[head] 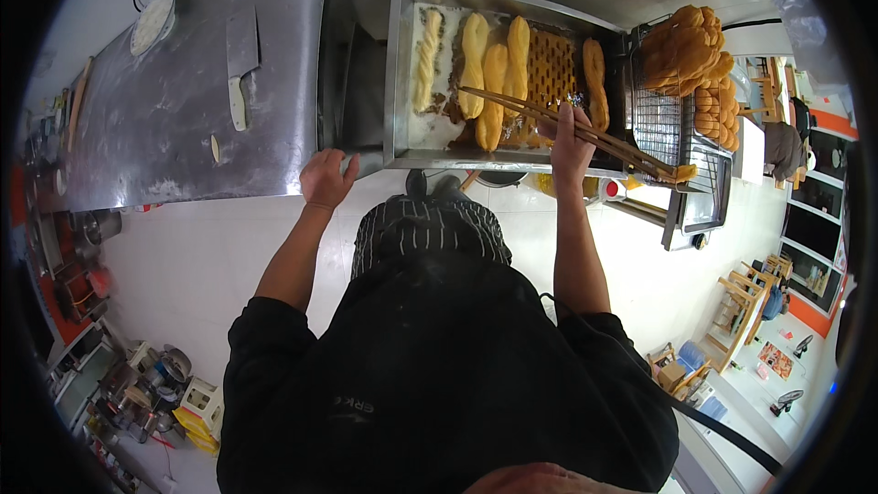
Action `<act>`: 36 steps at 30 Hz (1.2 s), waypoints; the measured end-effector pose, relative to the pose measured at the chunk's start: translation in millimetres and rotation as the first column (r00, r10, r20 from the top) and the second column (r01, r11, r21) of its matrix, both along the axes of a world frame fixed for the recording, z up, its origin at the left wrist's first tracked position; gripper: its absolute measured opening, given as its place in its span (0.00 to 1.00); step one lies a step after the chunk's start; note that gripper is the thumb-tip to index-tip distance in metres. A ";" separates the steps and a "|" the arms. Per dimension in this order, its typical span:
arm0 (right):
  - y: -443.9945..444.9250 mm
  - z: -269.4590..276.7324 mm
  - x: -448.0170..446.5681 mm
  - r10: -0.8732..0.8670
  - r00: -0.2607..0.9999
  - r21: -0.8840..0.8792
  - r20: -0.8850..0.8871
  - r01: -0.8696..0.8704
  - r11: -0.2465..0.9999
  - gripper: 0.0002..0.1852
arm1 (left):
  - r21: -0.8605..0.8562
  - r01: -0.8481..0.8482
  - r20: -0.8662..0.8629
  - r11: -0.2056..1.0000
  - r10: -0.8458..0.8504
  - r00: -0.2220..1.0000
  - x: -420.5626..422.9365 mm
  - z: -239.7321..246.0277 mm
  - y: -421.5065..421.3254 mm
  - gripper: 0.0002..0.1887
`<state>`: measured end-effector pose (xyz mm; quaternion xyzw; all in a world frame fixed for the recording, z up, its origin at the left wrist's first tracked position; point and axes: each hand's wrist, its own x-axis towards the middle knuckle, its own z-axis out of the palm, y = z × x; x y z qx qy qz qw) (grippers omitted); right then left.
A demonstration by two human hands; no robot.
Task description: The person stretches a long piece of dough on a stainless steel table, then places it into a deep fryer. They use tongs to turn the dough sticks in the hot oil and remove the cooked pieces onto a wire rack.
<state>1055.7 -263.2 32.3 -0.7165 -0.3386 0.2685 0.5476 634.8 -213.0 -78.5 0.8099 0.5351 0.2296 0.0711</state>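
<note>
My right hand (571, 147) grips a pair of long wooden chopsticks (525, 108) over a steel fryer (392, 82) of oil. Their tips lie across the nearest fried dough sticks (495, 99); whether they touch them I cannot tell. A paler twisted dough stick (429, 62) floats in foam at the fryer's left end. Toward the right end lies a browner dough stick (596, 84), past a perforated metal plate (549, 65). My left hand (328, 178) rests at the front corner of a steel worktable (171, 116), holding nothing, thumb apart from the fingers.
On the worktable lie a cleaver (241, 62), a small dough scrap (215, 149) and, at its back, a bowl of white contents (153, 22). Right of the fryer, a wire rack (655, 120) holds piled fried dough (686, 48), with a metal tray (710, 192) beside it.
</note>
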 end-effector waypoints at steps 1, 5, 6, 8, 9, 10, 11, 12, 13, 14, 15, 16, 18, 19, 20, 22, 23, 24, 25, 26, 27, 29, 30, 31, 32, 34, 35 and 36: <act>0.2 -1.7 -0.7 0.033 0.999 -0.002 0.006 -0.033 0.999 0.15 | -0.001 -0.001 0.000 1.000 0.001 1.000 0.0 0.1 0.2 0.14; -1.2 -11.0 -7.8 0.127 0.992 -0.180 -0.006 -0.126 0.976 0.15 | -0.011 -0.011 0.004 1.000 0.011 1.000 1.0 0.4 0.4 0.14; -4.7 -12.9 -10.0 0.182 0.983 -0.267 0.016 -0.171 0.948 0.13 | -0.012 -0.017 0.005 1.000 0.017 1.000 1.2 1.2 0.1 0.14; -8.3 -23.1 -22.7 0.259 0.957 -0.281 0.131 -0.215 0.935 0.16 | -0.029 -0.016 -0.002 0.999 0.016 1.000 1.5 2.9 -0.2 0.14; -9.1 -29.0 -28.4 0.304 0.932 -0.244 0.196 -0.254 0.936 0.18 | -0.042 -0.019 -0.001 0.999 0.019 1.000 2.1 3.5 0.1 0.14; -8.9 -36.0 -34.0 0.331 0.904 -0.291 0.272 -0.250 0.923 0.18 | -0.047 -0.018 -0.014 0.999 0.017 1.000 2.5 4.1 0.0 0.14; -10.9 -42.4 -40.0 0.331 0.881 -0.289 0.338 -0.237 0.927 0.17 | -0.059 -0.021 -0.025 0.998 0.019 1.000 2.7 4.7 -0.5 0.14; -11.3 -47.7 -43.8 0.325 0.854 -0.255 0.407 -0.236 0.938 0.17 | -0.069 -0.026 -0.036 0.997 0.023 0.999 3.2 5.0 -0.2 0.14; -10.6 -51.6 -45.5 0.339 0.828 -0.262 0.447 -0.241 0.934 0.17 | -0.054 -0.026 -0.020 0.998 0.025 0.999 4.1 5.0 0.6 0.14; -10.3 -52.8 -43.5 0.411 0.803 -0.358 0.431 -0.265 0.895 0.17 | -0.042 -0.029 -0.005 0.999 0.029 1.000 4.3 4.8 0.2 0.14; -10.7 -52.9 -43.0 0.417 0.800 -0.337 0.431 -0.285 0.897 0.16 | -0.037 -0.032 0.010 0.999 0.032 0.999 4.5 4.8 -0.5 0.14; -10.6 -50.8 -40.5 0.416 0.803 -0.337 0.427 -0.286 0.897 0.16 | -0.037 -0.030 0.002 0.999 0.030 1.000 4.4 4.2 -0.5 0.14; -10.8 -42.9 -37.1 0.383 0.855 -0.341 0.349 -0.265 0.902 0.15 | -0.050 -0.031 -0.011 0.998 0.030 0.999 4.3 2.8 -0.5 0.15; -12.9 -36.0 -34.1 0.348 0.897 -0.347 0.271 -0.246 0.905 0.15 | -0.044 -0.029 -0.008 0.999 0.028 1.000 4.0 1.9 -0.7 0.15; -12.8 -30.3 -33.5 0.314 0.929 -0.329 0.194 -0.240 0.913 0.14 | -0.044 -0.030 -0.007 0.999 0.029 1.000 3.7 1.2 -0.9 0.15; -9.4 -21.7 -34.5 0.206 0.976 -0.191 0.072 -0.189 0.963 0.13 | -0.047 -0.029 -0.012 0.998 0.029 1.000 3.2 -0.2 -1.5 0.15; -7.9 -17.9 -34.1 0.158 0.987 -0.100 -0.003 -0.158 0.982 0.12 | -0.049 -0.026 -0.018 0.998 0.026 1.000 3.1 -0.7 -1.5 0.15; -6.0 -15.8 -34.6 0.087 0.992 -0.087 -0.095 -0.096 0.992 0.12 | -0.056 -0.026 -0.022 0.998 0.025 0.999 3.5 -1.4 -1.5 0.15; -3.8 -14.5 -34.5 0.037 0.996 -0.050 -0.081 -0.042 0.998 0.12 | -0.055 -0.010 -0.015 0.998 0.009 1.000 3.5 -1.6 -1.4 0.15; -1.5 -14.1 -34.1 0.014 0.997 0.005 -0.078 -0.014 1.000 0.12 | -0.057 -0.003 -0.008 0.998 0.003 1.000 3.0 -1.3 -1.4 0.15; 0.4 -14.7 -33.7 -0.028 0.995 0.041 -0.094 0.031 0.999 0.12 | -0.055 0.000 -0.001 0.998 0.000 1.000 1.8 -0.8 -1.2 0.15; -0.4 -16.4 -32.9 -0.094 0.992 0.047 -0.081 0.098 0.994 0.12 | -0.130 0.000 -0.006 0.992 -0.001 1.000 -2.3 1.3 0.3 0.14; -1.5 -17.8 -32.2 -0.130 0.989 0.065 -0.075 0.135 0.989 0.12 | -0.166 0.005 -0.005 0.986 -0.006 1.000 -4.6 2.2 1.9 0.14; -3.8 -19.6 -31.8 -0.170 0.982 0.071 -0.079 0.175 0.982 0.13 | -0.158 0.020 0.020 0.987 -0.017 1.000 -7.0 2.9 3.6 0.14; -7.6 -20.8 -29.0 -0.166 0.985 0.062 -0.051 0.169 0.984 0.12 | -0.152 0.039 0.049 0.988 -0.032 0.998 -9.7 3.4 5.7 0.14; -17.5 -22.4 -20.8 -0.159 0.987 0.023 -0.017 0.160 0.987 0.11 | -0.155 0.067 0.067 0.986 -0.057 0.996 -13.2 3.5 9.8 0.14; -23.5 -23.3 -15.7 -0.175 0.977 0.040 0.120 0.171 0.984 0.11 | -0.153 0.082 0.055 0.985 -0.075 0.996 -13.6 2.9 11.0 0.14; -28.1 -24.7 -10.3 -0.187 0.949 0.059 0.254 0.178 0.982 0.11 | -0.148 0.085 0.046 0.985 -0.079 0.996 -13.8 2.6 12.2 0.14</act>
